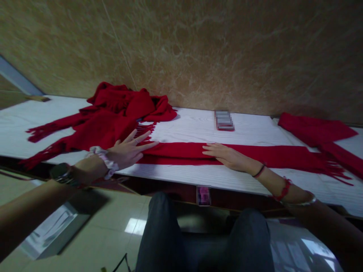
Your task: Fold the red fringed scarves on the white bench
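Note:
A red scarf (272, 155) lies folded lengthwise in a long strip across the white table, its fringe spread at the right end. My left hand (127, 150) rests at the strip's left end, fingers spread over the red cloth, holding nothing. Flat on the middle of the strip lies my right hand (227, 155), fingers stretched out to the left. Beyond my left hand is a rumpled heap of red scarves (121, 109), with fringed ends trailing left. Some fringe shows just past my left fingertips.
Another folded red scarf (314, 130) lies at the far right of the white table (187, 128). A small blurred-out stack (224, 120) sits near the marbled wall (198, 56). Below on the floor stands a box (53, 230) with white contents. My knees are under the table's front edge.

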The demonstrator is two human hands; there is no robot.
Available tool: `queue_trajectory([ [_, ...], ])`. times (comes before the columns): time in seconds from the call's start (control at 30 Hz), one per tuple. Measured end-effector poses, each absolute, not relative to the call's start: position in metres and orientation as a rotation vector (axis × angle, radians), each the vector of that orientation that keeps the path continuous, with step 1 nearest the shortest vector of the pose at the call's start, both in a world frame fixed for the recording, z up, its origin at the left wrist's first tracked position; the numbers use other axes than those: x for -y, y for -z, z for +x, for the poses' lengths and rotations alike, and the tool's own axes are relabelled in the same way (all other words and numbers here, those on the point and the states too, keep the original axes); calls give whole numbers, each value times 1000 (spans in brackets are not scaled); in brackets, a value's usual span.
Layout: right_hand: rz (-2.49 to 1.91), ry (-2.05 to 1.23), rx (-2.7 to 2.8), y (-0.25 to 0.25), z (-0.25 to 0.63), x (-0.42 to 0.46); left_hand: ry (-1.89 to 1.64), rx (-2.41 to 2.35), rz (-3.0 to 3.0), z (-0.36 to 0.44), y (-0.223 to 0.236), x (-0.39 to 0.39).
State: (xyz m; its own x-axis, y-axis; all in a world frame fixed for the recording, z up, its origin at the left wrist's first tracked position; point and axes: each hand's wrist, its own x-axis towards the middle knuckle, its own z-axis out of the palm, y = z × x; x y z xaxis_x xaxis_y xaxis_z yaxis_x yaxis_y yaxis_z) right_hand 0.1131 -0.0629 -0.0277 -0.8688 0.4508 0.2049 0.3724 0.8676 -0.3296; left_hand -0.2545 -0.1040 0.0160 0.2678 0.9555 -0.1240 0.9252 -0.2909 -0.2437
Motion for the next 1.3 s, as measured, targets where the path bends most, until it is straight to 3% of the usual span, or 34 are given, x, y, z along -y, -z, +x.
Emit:
queue_trajectory([
  [0.13,-613,-394,2894,28,115,65,-625,1930,-2370,-251,-1,118],
  [0.4,-631,-312,2913,28,114,70,-384,1820,-2331,-250,10,121],
  [0.63,-660,-267,2911,31,112,71,-450,1471,-2540,-196,-4,108],
  [1.3,-627,-210,2891,29,113,76,-392,1712,-2750,-201,11,102],
])
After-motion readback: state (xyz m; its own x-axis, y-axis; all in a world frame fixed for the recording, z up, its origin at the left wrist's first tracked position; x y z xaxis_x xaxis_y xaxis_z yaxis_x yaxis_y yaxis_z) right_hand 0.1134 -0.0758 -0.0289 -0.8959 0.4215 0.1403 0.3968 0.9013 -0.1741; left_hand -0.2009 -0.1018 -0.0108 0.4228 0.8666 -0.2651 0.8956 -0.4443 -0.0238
